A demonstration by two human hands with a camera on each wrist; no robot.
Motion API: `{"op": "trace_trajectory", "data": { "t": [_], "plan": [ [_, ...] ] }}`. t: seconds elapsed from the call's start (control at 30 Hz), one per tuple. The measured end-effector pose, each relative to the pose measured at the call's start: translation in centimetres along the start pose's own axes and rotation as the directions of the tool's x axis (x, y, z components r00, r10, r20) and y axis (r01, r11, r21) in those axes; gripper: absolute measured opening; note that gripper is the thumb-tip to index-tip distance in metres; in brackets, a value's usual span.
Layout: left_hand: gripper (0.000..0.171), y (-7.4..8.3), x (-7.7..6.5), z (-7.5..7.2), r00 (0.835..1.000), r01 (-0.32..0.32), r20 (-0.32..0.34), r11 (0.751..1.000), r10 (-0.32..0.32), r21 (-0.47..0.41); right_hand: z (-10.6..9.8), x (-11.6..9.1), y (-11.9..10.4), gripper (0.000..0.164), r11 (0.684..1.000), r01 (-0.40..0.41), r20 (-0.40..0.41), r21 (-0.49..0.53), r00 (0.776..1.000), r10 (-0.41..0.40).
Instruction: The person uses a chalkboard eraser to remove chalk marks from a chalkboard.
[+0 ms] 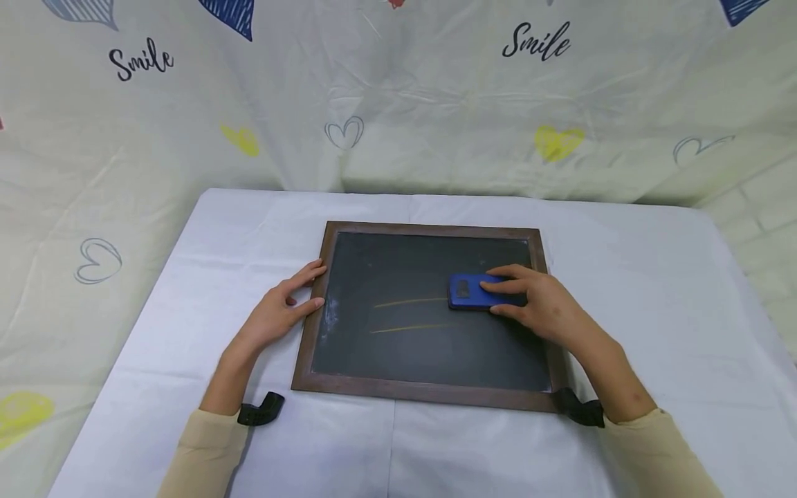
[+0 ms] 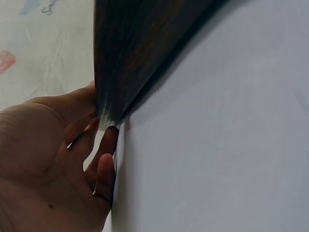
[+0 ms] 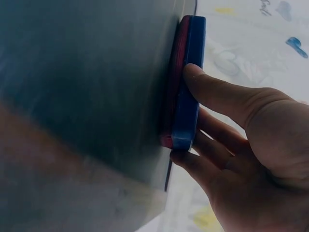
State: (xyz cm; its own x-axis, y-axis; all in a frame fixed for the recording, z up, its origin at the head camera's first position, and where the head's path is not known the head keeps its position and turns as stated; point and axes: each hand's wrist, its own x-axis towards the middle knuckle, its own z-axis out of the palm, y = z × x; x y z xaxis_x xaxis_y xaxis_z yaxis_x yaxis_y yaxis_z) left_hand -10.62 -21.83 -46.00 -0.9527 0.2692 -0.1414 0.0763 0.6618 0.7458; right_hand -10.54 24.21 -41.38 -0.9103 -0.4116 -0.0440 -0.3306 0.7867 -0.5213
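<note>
A chalkboard (image 1: 411,360) in a brown wooden frame lies on the white-covered table. Two thin yellow chalk lines (image 1: 407,328) run across its dark surface, and a whitish smudge shows near its left side. My right hand (image 1: 548,304) holds a blue board eraser (image 1: 470,290) on the right half of the board, thumb on the near side and fingers opposite. In the right wrist view the eraser's reddish felt (image 3: 175,82) faces the board. At the frame's left side rests my left hand (image 1: 280,308), its thumb and fingertips touching the wood with spread fingers.
White cloth covers the table (image 1: 635,290). Behind it hangs a pale curtain (image 1: 436,124) printed with hearts and the word "Smile". A black wrist strap end (image 1: 261,409) juts from the left wrist; another black piece (image 1: 579,408) overlaps the board's near right corner.
</note>
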Motion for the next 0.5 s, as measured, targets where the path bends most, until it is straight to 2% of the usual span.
{"op": "trace_trajectory", "data": {
  "t": [0.5],
  "plan": [
    [0.065,-0.1,0.1,0.0,1.0,0.013,0.015,1.0,-0.013,-0.024,1.2,1.8,-1.7,0.046,0.999,0.052,0.02,-0.005,0.998,-0.052]
  ]
}}
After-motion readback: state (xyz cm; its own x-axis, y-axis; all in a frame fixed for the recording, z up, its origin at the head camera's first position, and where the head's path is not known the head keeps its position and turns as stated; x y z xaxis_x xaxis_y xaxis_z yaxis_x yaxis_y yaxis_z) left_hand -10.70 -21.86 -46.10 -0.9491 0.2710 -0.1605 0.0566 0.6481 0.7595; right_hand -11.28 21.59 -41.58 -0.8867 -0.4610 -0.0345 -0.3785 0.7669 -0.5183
